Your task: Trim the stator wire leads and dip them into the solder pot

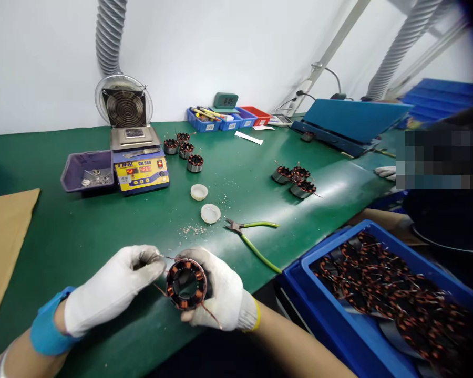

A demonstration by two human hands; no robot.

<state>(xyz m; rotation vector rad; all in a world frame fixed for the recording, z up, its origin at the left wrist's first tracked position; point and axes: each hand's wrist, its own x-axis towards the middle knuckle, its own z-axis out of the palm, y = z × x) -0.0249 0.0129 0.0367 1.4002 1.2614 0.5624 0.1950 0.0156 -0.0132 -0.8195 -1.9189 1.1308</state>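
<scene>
A: Figure 1, centre foreground. Your right hand [216, 296], in a white glove, is wrapped around a copper-wound stator [186, 284] and holds it just above the near edge of the green bench [102, 226]. Your left hand [114, 286] is pinched on 1 of the thin lead wires [163, 258] at the stator's upper left.

B: And the risk in that grip?

A: The lead is fine and bare. Pull it too hard, or sideways against the winding, and it may snap at the root or lift a turn of copper. Other loose leads trail below your right palm; they could snag on the glove knit.

B: What lies beyond the hands?

A: Green-handled cutters [252, 236] lie just past your right hand, jaws toward you, among wire clippings. 2 small white caps [205, 203] sit behind them. Sweep the stator forward and you may knock these.

B: Further out?

A: A blue bin [378, 299] of stators stands at your right, off the bench edge. A solder pot [140, 160] with lit red digits stands at rear left; judge it hot. 2 clusters of stators [294, 181] sit mid-bench and beside the pot. Another person's gloved hand [385, 171] rests at far right.
</scene>
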